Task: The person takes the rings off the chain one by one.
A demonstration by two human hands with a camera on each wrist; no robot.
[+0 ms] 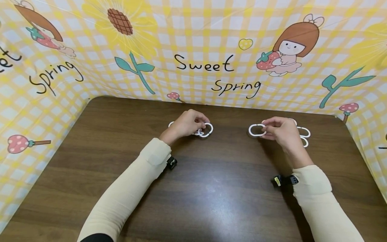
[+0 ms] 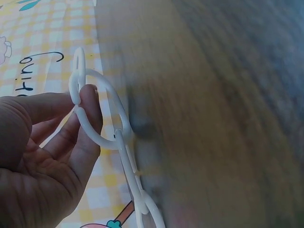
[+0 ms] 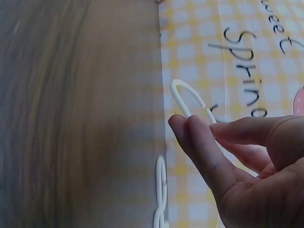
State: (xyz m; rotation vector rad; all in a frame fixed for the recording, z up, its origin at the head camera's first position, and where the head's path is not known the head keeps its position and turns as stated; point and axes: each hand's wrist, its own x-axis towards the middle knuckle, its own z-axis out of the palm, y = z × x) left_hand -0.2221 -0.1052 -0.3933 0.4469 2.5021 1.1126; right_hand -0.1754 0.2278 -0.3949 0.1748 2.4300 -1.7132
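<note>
In the head view my left hand (image 1: 188,123) pinches a white plastic chain link (image 1: 211,129) between thumb and fingers. The left wrist view shows that link (image 2: 122,107) with a small gap in its side, joined to a second link (image 2: 80,57) above it. More joined links (image 2: 128,164) trail from its lower end. To the right, my right hand (image 1: 282,132) holds a single white oval link (image 1: 254,125) by one end, between thumb and fingertips. A gap shows in this link's side (image 3: 178,97) in the right wrist view. The two hands are well apart.
Several loose white links (image 1: 304,131) lie on the brown wooden table (image 1: 217,188) just right of and behind my right hand. A yellow checked cloth (image 1: 193,37) with printed figures walls the table at the back and both sides.
</note>
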